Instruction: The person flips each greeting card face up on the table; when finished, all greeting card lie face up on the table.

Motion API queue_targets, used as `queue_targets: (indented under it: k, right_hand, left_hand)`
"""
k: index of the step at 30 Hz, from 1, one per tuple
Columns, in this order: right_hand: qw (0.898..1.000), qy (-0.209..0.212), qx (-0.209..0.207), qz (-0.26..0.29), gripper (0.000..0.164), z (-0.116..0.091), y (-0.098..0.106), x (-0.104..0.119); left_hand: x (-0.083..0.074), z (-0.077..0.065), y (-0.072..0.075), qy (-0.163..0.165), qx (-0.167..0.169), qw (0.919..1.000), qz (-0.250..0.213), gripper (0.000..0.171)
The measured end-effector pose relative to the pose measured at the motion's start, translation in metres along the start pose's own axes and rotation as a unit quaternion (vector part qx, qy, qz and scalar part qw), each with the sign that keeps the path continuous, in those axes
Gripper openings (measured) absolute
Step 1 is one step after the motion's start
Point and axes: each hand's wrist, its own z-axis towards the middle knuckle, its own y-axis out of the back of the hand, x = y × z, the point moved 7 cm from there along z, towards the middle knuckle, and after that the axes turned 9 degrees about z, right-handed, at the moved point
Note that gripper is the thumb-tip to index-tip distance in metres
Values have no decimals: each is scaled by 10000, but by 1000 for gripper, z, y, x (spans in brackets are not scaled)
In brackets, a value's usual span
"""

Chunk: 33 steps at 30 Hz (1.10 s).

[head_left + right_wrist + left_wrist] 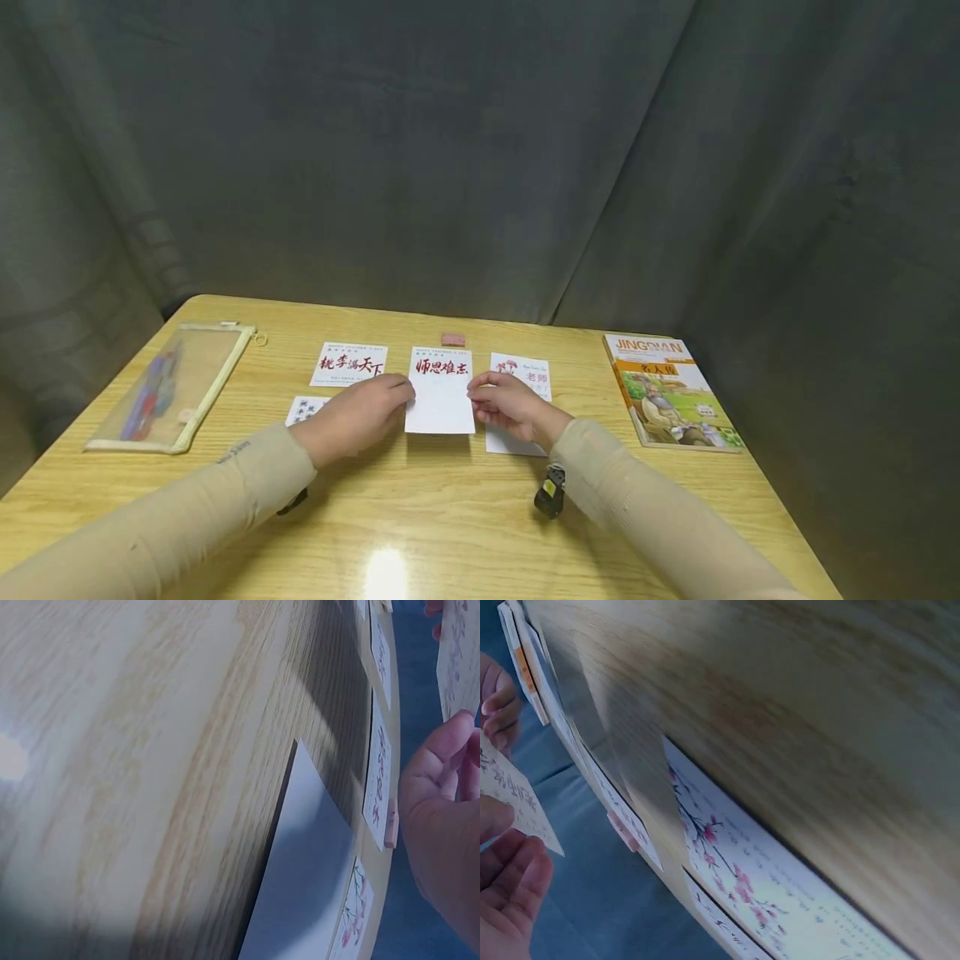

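Note:
A white card (439, 404) is held up over the middle of the table, its blank side toward the head camera and its written side visible in the left wrist view. My left hand (367, 417) pinches its left edge between thumb and fingers. On the opposite edge, my right hand (513, 404) pinches it the same way. Behind it lies a card with red characters (441, 367), its lower part hidden. Left of that is another red-lettered card (348, 364). A blossom-printed card (742, 877) lies below, mostly covered by my left hand in the head view.
At the right lie a flowered card (536, 367) and a blank white card (513, 443), both partly behind my right hand. A pink eraser (453, 340) sits near the back edge. A zip pouch (172, 392) lies left, a book (675, 392) right. Grey curtain hangs behind.

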Motion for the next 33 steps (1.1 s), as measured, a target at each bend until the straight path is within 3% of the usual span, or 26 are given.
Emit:
queue_targets:
  k: [4, 9, 15, 17, 18, 20, 24, 25, 27, 30, 33]
  right_hand:
    - [9998, 45, 146, 112, 11, 0, -2, 1]
    - [9995, 165, 243, 147, 8, -2, -4, 2]
    - [9981, 400, 231, -397, 5, -3, -6, 3]
    - [9975, 488, 233, -446, 6, -4, -6, 2]
    - [9974, 523, 262, -432, 5, -4, -7, 2]
    - [9972, 587, 355, -305, 3, -3, -9, 1]
    - [9969, 566, 545, 31, 11, -2, -15, -3]
    - [9968, 541, 590, 82, 12, -2, -17, -4]
    - [9968, 440, 656, 102, 10, -2, -20, -6]
    - [9970, 414, 647, -62, 4, -3, -22, -6]
    - [9957, 776, 358, -347, 18, -4, -16, 2]
  left_hand:
    - [11, 0, -1, 662, 55, 9957, -639, 9]
    - [22, 2, 0, 1606, 41, 9747, -1557, 5]
    - [26, 1, 1, 2082, 90, 9583, -1957, 4]
    - [28, -1, -2, 2251, 178, 9486, -2216, 5]
    - [29, -2, -5, 2344, 236, 9406, -2445, 5]
    - [31, -4, -11, 2544, 372, 9170, -3049, 8]
    - [33, -9, -24, 3020, 515, 8545, -4195, 14]
    - [33, -10, -26, 3111, 507, 8423, -4373, 15]
    - [33, -12, -29, 3269, 457, 8258, -4572, 17]
    - [35, -13, -29, 3345, 334, 8189, -4653, 22]
    - [39, -14, -26, 3295, 292, 8324, -4446, 18]
